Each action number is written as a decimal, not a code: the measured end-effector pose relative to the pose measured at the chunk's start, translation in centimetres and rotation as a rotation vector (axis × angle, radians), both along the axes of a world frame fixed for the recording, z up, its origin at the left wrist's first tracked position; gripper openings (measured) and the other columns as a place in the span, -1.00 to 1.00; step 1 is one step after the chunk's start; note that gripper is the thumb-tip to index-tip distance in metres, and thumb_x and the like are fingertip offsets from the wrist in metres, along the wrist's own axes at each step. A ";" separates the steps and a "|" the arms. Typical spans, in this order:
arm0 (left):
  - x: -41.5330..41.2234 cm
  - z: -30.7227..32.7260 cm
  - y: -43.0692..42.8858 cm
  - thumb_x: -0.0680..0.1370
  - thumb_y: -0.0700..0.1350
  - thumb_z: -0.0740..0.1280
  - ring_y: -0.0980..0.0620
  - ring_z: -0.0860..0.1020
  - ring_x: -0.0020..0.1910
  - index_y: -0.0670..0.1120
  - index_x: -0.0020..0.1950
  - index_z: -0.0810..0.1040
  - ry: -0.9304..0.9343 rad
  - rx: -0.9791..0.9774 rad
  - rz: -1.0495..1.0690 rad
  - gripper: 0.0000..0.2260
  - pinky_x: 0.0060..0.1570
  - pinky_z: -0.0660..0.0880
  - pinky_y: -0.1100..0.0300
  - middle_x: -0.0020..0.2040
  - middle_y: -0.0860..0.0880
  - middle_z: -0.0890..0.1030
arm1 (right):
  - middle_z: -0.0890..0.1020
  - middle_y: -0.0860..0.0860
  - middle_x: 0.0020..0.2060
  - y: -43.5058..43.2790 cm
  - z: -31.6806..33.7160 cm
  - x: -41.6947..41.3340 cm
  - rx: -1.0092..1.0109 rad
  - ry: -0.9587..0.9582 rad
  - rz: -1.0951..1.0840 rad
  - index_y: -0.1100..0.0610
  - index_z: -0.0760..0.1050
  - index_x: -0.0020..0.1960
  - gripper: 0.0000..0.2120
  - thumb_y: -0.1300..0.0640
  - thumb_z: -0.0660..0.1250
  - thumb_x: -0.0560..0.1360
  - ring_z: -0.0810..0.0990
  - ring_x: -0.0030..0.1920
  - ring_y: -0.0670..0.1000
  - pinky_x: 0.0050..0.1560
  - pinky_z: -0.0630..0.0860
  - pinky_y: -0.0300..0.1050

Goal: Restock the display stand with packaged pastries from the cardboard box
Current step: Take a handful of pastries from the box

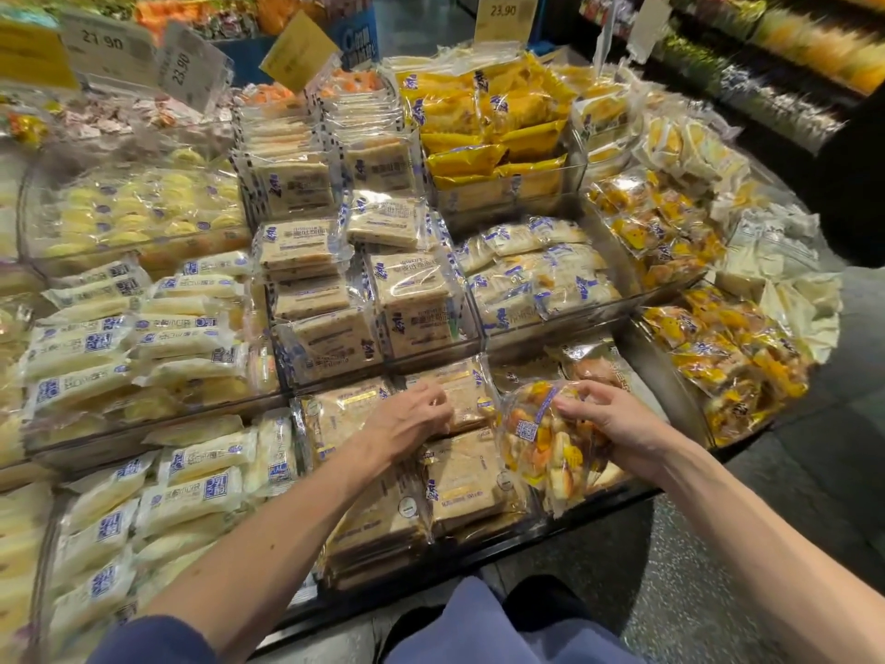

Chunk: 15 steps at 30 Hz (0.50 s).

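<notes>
A tiered display stand is packed with clear-wrapped pastries. My right hand grips a clear bag of orange and yellow pastries from above, at the lowest tier's right compartment. My left hand rests with curled fingers on flat brown square pastry packs in the compartment just left of it, fingertips touching the top pack. No cardboard box is in view.
Pale long bread packs fill the left bins, stacked square packs the centre, yellow packs the back. Price signs stand behind. The stand's dark front edge runs just before my knees; grey floor lies to the right.
</notes>
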<state>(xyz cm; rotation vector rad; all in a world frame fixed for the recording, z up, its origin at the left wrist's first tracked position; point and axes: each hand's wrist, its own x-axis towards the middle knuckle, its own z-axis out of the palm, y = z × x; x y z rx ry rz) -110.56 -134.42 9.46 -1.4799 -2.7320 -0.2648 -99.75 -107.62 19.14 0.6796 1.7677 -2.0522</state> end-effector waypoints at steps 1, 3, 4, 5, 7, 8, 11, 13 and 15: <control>0.1 0.0 0.0 0.65 -0.06 0.25 -0.02 0.54 0.08 -0.12 0.15 0.58 -0.034 -0.014 0.023 -0.80 -0.12 0.53 0.22 0.15 -0.11 0.57 | 0.73 0.10 -0.21 0.0 0.0 0.0 -0.010 -0.002 -0.005 0.26 0.51 0.22 -0.48 0.13 0.50 0.30 0.71 -0.25 0.01 -0.34 0.60 -0.14; 0.2 0.2 0.2 0.67 -0.05 0.21 0.00 0.50 0.17 -0.09 0.21 0.57 -0.068 -0.041 0.051 -0.78 0.00 0.49 0.22 0.23 -0.09 0.55 | 0.72 0.08 -0.25 -0.1 0.0 -0.2 -0.037 -0.005 -0.006 0.25 0.51 0.17 -0.54 0.14 0.49 0.32 0.70 -0.30 -0.02 -0.39 0.58 -0.16; 0.3 0.4 0.3 0.66 -0.02 0.22 0.01 0.49 0.19 -0.07 0.22 0.57 -0.088 -0.067 0.066 -0.77 0.05 0.46 0.22 0.24 -0.07 0.54 | 0.71 0.08 -0.27 -0.2 -0.1 -0.2 -0.054 -0.004 -0.005 0.24 0.52 0.15 -0.59 0.15 0.48 0.34 0.69 -0.32 -0.03 -0.40 0.57 -0.18; 0.4 0.8 0.5 0.66 0.01 0.23 0.03 0.48 0.20 -0.05 0.22 0.57 -0.116 -0.100 0.088 -0.76 0.08 0.44 0.22 0.25 -0.05 0.54 | 0.70 0.08 -0.29 -0.2 -0.1 -0.3 -0.068 -0.002 -0.004 0.23 0.52 0.11 -0.67 0.17 0.47 0.39 0.67 -0.35 -0.03 -0.42 0.56 -0.20; 0.8 1.9 1.1 0.65 0.09 0.22 0.06 0.48 0.21 0.00 0.23 0.59 -0.195 -0.139 0.166 -0.72 0.14 0.40 0.20 0.24 0.00 0.55 | 0.69 0.08 -0.31 -0.4 0.1 -0.4 -0.084 -0.001 -0.001 0.21 0.52 0.05 -0.80 0.20 0.43 0.46 0.65 -0.39 -0.04 -0.45 0.54 -0.22; 1.1 2.7 1.5 0.64 0.12 0.21 0.07 0.49 0.19 0.01 0.24 0.59 -0.262 -0.092 0.225 -0.70 0.16 0.42 0.18 0.22 0.01 0.57 | 0.68 0.08 -0.31 -0.3 0.1 -0.4 -0.090 0.000 0.000 0.21 0.52 0.04 -0.82 0.21 0.43 0.47 0.65 -0.39 -0.04 -0.45 0.54 -0.22; 2.6 5.7 4.0 0.62 0.16 0.22 0.10 0.55 0.10 -0.03 0.25 0.59 -0.804 0.408 0.443 -0.63 0.10 0.45 0.16 0.14 0.00 0.62 | 0.70 0.12 -0.23 -0.2 0.5 -0.2 -0.099 0.011 0.017 0.21 0.55 0.06 -0.75 0.17 0.45 0.41 0.68 -0.33 -0.01 -0.40 0.58 -0.18; 3.7 7.3 6.0 0.52 0.26 0.26 0.11 0.60 -0.01 -0.03 0.28 0.57 -1.227 0.641 0.506 -0.52 -0.07 0.51 0.22 0.06 0.03 0.63 | 0.71 0.14 -0.14 0.0 0.8 -0.1 -0.095 0.023 0.022 0.21 0.57 0.11 -0.67 0.14 0.46 0.38 0.70 -0.25 0.02 -0.33 0.61 -0.15; 4.6 7.4 7.7 0.43 0.26 0.35 0.16 0.61 -0.11 -0.02 0.31 0.54 -1.385 0.655 0.494 -0.45 -0.26 0.46 0.30 0.04 0.04 0.65 | 0.72 0.14 -0.10 0.5 0.9 0.0 -0.101 0.039 0.012 0.22 0.56 0.17 -0.61 0.12 0.45 0.38 0.71 -0.19 0.03 -0.28 0.62 -0.14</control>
